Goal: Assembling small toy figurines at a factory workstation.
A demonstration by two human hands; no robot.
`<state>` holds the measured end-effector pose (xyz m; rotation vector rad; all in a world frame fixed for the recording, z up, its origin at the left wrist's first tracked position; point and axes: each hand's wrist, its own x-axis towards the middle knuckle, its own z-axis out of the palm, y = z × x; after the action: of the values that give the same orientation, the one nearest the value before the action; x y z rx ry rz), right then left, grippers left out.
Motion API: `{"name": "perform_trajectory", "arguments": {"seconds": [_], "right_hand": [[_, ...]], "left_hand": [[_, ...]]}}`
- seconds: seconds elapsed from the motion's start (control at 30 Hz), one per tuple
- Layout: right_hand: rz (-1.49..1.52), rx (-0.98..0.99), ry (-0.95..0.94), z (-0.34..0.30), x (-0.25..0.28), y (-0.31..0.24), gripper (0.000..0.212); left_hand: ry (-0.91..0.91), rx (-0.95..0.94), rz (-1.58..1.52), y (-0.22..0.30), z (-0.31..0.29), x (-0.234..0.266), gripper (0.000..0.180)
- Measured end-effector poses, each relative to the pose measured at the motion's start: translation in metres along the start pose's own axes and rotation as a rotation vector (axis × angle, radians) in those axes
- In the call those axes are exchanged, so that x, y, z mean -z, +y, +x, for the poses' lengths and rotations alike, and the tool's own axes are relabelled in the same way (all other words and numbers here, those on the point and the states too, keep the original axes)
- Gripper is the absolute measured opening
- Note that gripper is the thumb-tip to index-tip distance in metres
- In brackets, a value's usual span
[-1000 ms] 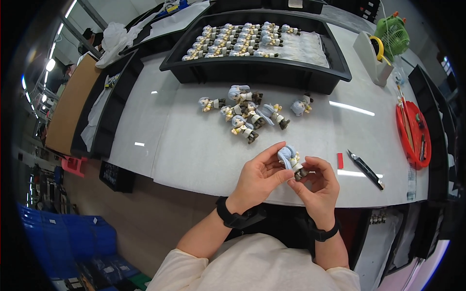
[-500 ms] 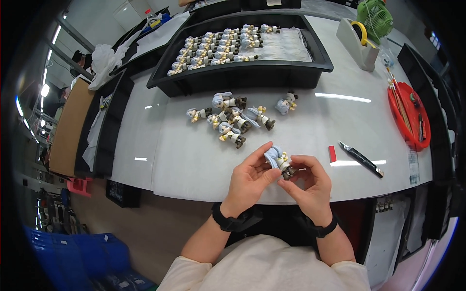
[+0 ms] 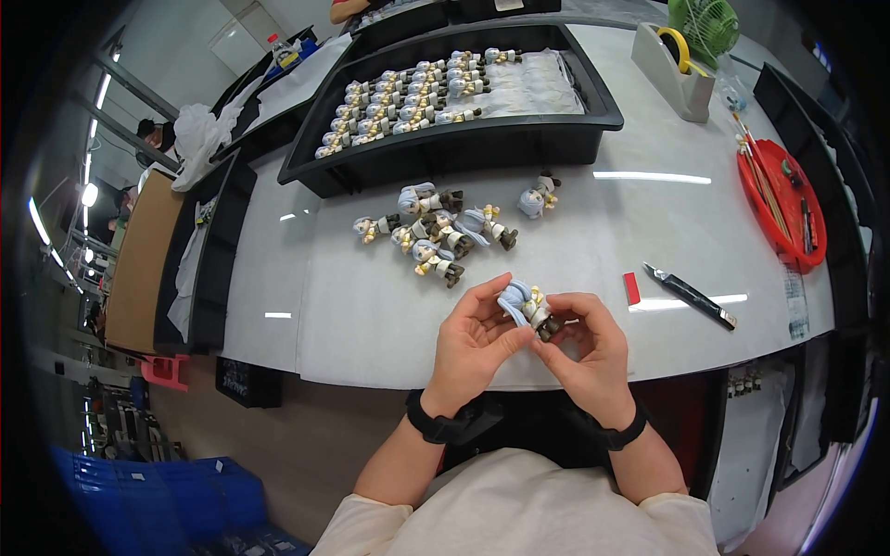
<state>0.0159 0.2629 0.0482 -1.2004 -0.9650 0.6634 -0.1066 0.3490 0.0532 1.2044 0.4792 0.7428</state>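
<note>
Between my two hands, just above the table's near side, is a small figurine with pale blue hair, a white and yellow outfit and dark boots. My left hand grips it at the hair end, thumb underneath. The fingers of my right hand pinch it by the boots. A loose cluster of similar figurines lies beyond my left hand, and a single figurine rests apart to its right. Right of my hands are a small red block and a black craft knife.
At the back stands a black tray with rows of figurines on white lining. A red basket with brushes, a tape dispenser and a green fan line the right side. Another black bin borders the left.
The view has shifted slightly. Both hands keep hold of the figurine, which has turned a little between my fingers. The other figurines lie as before.
</note>
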Motion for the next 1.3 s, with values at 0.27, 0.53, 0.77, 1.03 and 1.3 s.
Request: {"name": "perform_trajectory", "arguments": {"seconds": [0.27, 0.53, 0.77, 1.03, 1.3], "right_hand": [[-0.05, 0.023, -0.005, 0.0, 0.001, -0.003, 0.037], [-0.02, 0.016, 0.045, -0.002, -0.005, -0.001, 0.029], [0.003, -0.137, -0.062, 0.001, 0.007, -0.008, 0.028], [0.316, -0.017, -0.043, -0.024, 0.076, -0.043, 0.037], [-0.269, 0.181, 1.178, -0.124, 0.333, -0.013, 0.032]], "left_hand": [[-0.018, 0.008, -0.008, 0.002, 0.0, -0.001, 0.057], [-0.001, -0.044, -0.037, 0.003, -0.004, 0.003, 0.049], [-0.081, -0.223, 0.077, -0.013, 0.001, 0.002, 0.046], [-0.032, -0.376, 0.345, -0.009, -0.007, -0.008, 0.061], [-0.012, -0.258, 0.469, -0.009, -0.008, -0.008, 0.046]]}}
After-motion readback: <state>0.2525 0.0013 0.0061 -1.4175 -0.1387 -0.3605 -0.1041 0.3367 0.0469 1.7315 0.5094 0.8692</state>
